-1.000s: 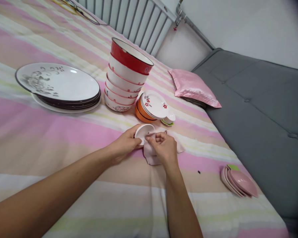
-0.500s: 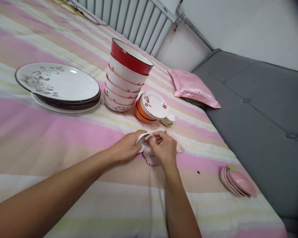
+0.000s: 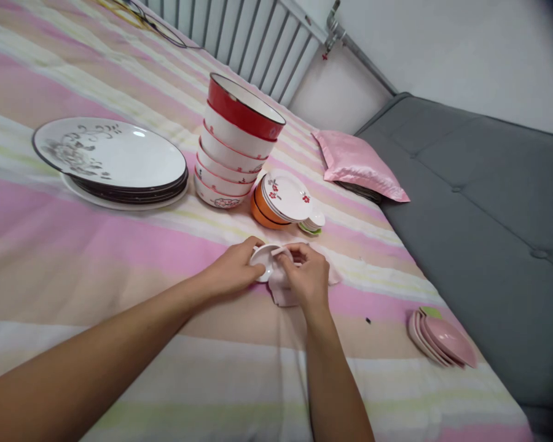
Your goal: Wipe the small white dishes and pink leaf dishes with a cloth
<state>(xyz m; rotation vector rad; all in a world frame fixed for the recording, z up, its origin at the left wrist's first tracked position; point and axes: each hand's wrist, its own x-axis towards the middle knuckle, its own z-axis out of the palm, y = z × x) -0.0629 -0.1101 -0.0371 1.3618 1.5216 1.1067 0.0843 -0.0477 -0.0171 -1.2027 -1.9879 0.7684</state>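
Striped bedspread (image 3: 133,362), small white dish (image 3: 261,259) partly hidden by hands (image 3: 278,268)

No readable lettering

We can read no text, label, brand, number or sign anywhere in view; on the stacked bowls (image 3: 236,145) and the large plates (image 3: 131,159) we make out printed decoration, but no legible words or figures
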